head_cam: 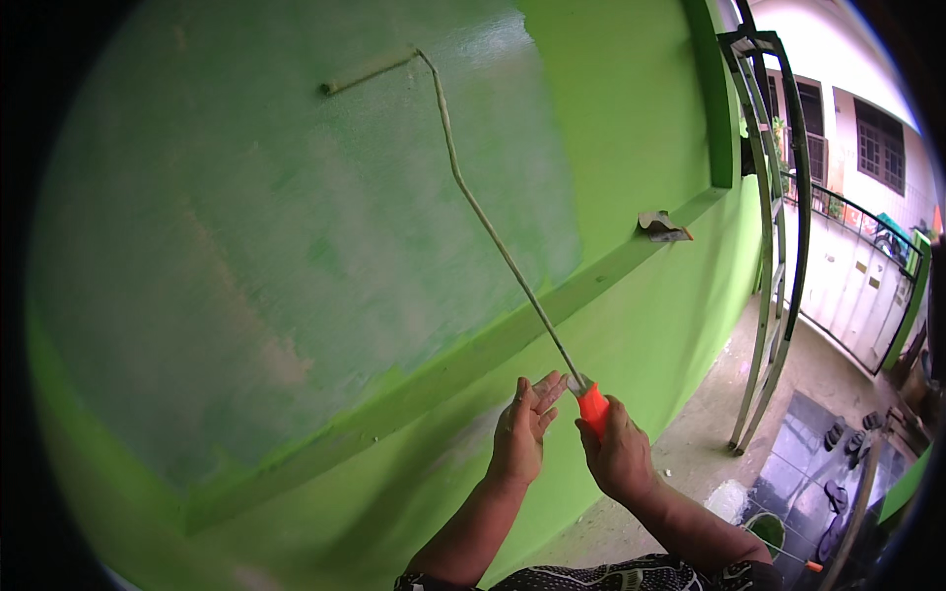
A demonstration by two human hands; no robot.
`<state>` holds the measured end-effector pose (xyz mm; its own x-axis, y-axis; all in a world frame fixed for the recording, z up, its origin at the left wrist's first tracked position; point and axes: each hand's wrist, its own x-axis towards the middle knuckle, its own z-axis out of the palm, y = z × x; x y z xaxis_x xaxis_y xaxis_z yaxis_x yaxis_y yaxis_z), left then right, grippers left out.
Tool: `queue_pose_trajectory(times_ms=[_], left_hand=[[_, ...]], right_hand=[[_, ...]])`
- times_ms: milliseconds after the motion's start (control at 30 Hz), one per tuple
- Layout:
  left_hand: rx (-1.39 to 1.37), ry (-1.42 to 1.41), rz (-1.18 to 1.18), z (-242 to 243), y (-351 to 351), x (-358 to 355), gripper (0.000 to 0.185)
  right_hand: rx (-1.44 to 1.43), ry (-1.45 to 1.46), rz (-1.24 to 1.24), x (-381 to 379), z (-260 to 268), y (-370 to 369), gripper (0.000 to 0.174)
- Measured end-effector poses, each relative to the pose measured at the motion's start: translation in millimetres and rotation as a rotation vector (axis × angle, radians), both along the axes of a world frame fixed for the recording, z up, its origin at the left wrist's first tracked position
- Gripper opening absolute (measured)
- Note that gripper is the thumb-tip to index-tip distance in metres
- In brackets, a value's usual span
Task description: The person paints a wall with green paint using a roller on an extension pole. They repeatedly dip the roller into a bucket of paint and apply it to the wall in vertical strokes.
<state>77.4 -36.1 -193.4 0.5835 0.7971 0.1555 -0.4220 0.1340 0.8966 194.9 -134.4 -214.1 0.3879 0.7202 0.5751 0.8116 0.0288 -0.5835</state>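
A paint roller with an orange handle [593, 408] is gripped in my right hand [622, 459]. Its long bent metal rod [488, 225] reaches up and left to the roller sleeve [366, 76], which lies against the wall. My left hand [522, 432] is raised just left of the handle's top, fingers spread, and holds nothing; whether a fingertip touches the handle cannot be made out. Before me, the green wall [621, 111] bears a large patch of whitish, cloudy coating [295, 244]. The patch looks wet and shiny near its upper right edge.
A ledge [473, 347] crosses the wall, with sandpaper and a scraper-like piece [663, 227] on it. At right stands a ladder [768, 244]. Below are a bucket [766, 533], a white spill or sheet [728, 501] and sandals [836, 497] on dark tiles. A gate [857, 273] stands beyond.
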Motion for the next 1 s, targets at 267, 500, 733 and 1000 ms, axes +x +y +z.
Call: queue_pose_trajectory(times_ms=[267, 500, 733, 1000], left_hand=[[0.079, 0.017, 0.053, 13, 1, -12, 0.074], [0.137, 0.266, -0.071, -36, -12, -14, 0.081], [-0.009, 0.342, -0.283, -123, -23, -8, 0.077], [0.007, 0.269, -0.384, -169, -32, -4, 0.046]], right_hand=[[-0.15, 0.056, 0.018, -10, 29, 4, 0.049], [-0.407, 0.107, 0.007, 1, -79, -54, 0.053], [-0.622, 0.152, -0.035, 19, -180, -120, 0.056], [-0.568, 0.108, -0.039, 32, -240, -163, 0.059]])
